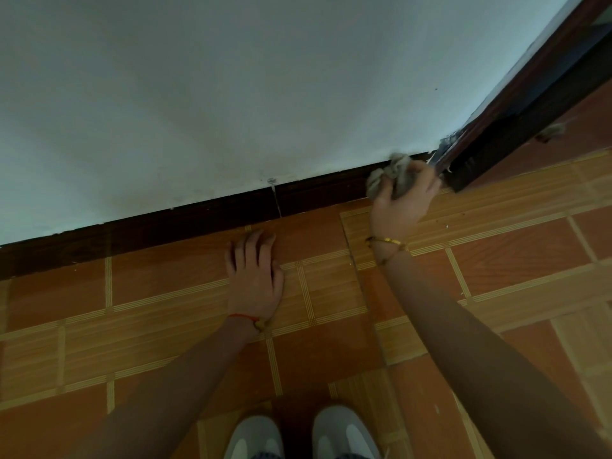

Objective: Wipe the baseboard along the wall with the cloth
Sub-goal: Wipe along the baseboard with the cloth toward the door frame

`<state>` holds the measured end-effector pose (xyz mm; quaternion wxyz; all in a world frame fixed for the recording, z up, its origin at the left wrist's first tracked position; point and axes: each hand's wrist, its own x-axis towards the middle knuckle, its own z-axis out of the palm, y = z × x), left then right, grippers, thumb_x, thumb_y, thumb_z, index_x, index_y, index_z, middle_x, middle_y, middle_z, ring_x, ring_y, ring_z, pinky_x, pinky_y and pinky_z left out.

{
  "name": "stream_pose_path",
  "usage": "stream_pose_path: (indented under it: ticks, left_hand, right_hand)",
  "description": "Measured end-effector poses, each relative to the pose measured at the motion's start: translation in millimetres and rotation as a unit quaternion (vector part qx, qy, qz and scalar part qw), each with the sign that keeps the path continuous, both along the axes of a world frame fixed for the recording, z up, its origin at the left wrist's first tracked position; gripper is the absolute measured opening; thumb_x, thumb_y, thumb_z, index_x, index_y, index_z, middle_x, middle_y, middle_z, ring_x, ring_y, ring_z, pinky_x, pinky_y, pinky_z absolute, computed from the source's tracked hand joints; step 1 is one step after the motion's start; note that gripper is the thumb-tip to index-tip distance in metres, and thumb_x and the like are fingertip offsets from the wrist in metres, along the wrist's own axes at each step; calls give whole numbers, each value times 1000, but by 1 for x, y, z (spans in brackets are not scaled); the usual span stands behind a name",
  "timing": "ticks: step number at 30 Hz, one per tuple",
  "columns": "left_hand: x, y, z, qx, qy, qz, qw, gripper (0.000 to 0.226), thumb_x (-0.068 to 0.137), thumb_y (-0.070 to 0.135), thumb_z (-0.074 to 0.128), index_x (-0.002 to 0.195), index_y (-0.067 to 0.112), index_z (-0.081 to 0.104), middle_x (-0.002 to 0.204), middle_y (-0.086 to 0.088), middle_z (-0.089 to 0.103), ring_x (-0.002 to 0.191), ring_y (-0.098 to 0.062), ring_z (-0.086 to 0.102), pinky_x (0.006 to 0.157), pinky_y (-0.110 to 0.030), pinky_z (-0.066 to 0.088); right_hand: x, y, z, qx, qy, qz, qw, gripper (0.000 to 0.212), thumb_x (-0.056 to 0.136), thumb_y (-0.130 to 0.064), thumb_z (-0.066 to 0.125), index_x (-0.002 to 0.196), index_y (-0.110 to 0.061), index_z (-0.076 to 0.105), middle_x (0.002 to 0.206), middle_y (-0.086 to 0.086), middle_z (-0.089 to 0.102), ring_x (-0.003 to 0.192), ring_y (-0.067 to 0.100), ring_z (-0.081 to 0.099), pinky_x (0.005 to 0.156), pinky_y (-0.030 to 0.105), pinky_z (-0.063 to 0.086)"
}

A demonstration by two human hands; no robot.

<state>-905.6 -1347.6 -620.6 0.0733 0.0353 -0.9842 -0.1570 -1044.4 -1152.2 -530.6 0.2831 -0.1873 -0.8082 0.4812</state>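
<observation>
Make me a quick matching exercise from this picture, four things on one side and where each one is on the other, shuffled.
Things:
1. cloth
2. left hand
3. shoes
4. door frame

Places:
A. flat on the floor tiles
B. at the right end of the baseboard
C. bunched in the right hand
D. bottom edge of the view

Pairs: 1-C, 2-A, 3-D, 4-B

Orange-brown tiled floor (172,326) with pale striped borders is running up to a white wall (231,94). A dark wooden door frame (516,104) is standing at the right. Two grey-white shoes (303,437) are resting at the floor's near edge.
</observation>
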Motion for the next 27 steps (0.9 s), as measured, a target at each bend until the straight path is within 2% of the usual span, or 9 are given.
stream_pose_path:
  ticks: [5,7,10,13,15,19,22,25,27]
  left_hand:
    - [1,-1,-1,-6,7,0,1000,48,96,26,38,139,10,51,144,-16,48,132,-36,43,119,-59,21]
    - [1,-1,-1,-3,8,-1,1000,48,96,26,38,139,10,51,144,-15,48,133,-35,43,119,-59,21]
    - [0,-1,0,2,3,-3,1000,49,96,26,39,140,10,50,144,-15,48,134,-35,42,118,-60,21]
    - [0,-1,0,2,-1,-2,1000,49,96,26,39,141,10,50,144,-14,47,134,-34,43,118,-61,22]
    - [0,-1,-1,2,2,0,1000,49,96,26,39,140,10,51,144,-14,48,133,-34,44,117,-61,22]
    - [-1,0,-2,-7,10,1,1000,48,95,25,41,139,9,53,143,-15,49,132,-36,46,117,-61,23]
    - [0,-1,-2,-11,2,0,1000,48,96,26,40,139,10,52,143,-15,49,133,-35,45,117,-61,23]
    - [0,-1,-1,-15,2,-1,1000,49,95,26,40,139,9,52,143,-16,49,133,-35,45,117,-61,23]
    - [0,-1,-1,-11,6,-3,1000,49,95,26,40,139,9,52,142,-16,49,132,-35,45,117,-61,23]
  right_hand:
    - [28,-33,-8,43,-13,148,988,29,77,6,67,102,-4,56,115,13,47,100,12,50,80,-3,40]
    - [24,-30,-7,37,-6,134,990,30,75,8,67,101,-3,56,112,13,48,96,12,50,78,-2,40]
    - [7,-6,-9,22,-13,43,999,31,75,8,65,103,-2,57,114,15,50,100,17,52,80,1,39]
    - [-10,26,-14,11,-48,-16,999,37,73,12,59,107,-2,55,120,17,49,104,21,52,91,22,44]
    - [-11,38,-18,41,-66,2,997,38,73,12,57,108,-1,53,121,19,47,103,19,50,92,25,42]
    - [1,21,-25,75,-110,53,990,39,75,11,57,112,2,50,126,20,45,111,25,50,92,19,38]
    - [20,-15,-28,91,-140,119,979,39,76,6,65,110,-2,51,125,15,45,107,15,45,89,18,41]
    - [32,-45,-33,68,-130,154,977,36,74,5,69,104,-5,53,119,11,46,100,9,44,74,1,37]
    - [35,-52,-32,51,-113,160,979,34,73,4,71,101,-7,54,115,9,47,95,8,47,65,-2,36]
